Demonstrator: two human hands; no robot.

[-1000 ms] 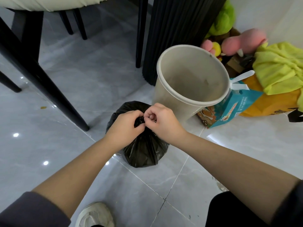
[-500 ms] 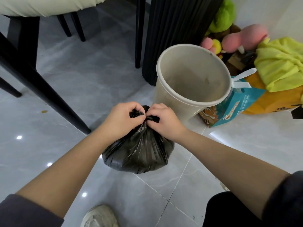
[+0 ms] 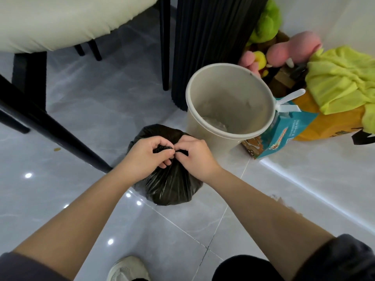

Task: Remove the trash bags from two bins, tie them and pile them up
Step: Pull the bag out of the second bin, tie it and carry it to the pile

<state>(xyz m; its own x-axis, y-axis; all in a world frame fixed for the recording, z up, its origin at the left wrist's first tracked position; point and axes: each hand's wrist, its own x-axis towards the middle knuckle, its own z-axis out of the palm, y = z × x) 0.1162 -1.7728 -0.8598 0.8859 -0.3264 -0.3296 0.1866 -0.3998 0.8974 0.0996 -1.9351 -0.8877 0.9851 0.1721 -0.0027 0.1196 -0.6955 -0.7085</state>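
A full black trash bag (image 3: 172,185) sits on the grey tile floor in front of me. My left hand (image 3: 145,158) and my right hand (image 3: 195,157) meet over its gathered top, and each pinches a bunch of the black plastic at the neck. Just behind the bag stands a beige round bin (image 3: 231,106) with no black bag in it; a bit of clear plastic lies at its bottom. A second bin and a second bag are not in view.
A black chair leg (image 3: 60,136) slants down left of the bag, under a cream seat cushion (image 3: 60,19). Behind the bin rises a ribbed black column (image 3: 211,41). Plush toys (image 3: 269,35), a yellow cloth (image 3: 341,78) and a teal carton (image 3: 284,132) crowd the right corner. My shoe (image 3: 127,269) is below.
The bag has settled lower on the floor. My hands stay together at its neck and have worked the plastic; my left fingers now curl round the bunched top.
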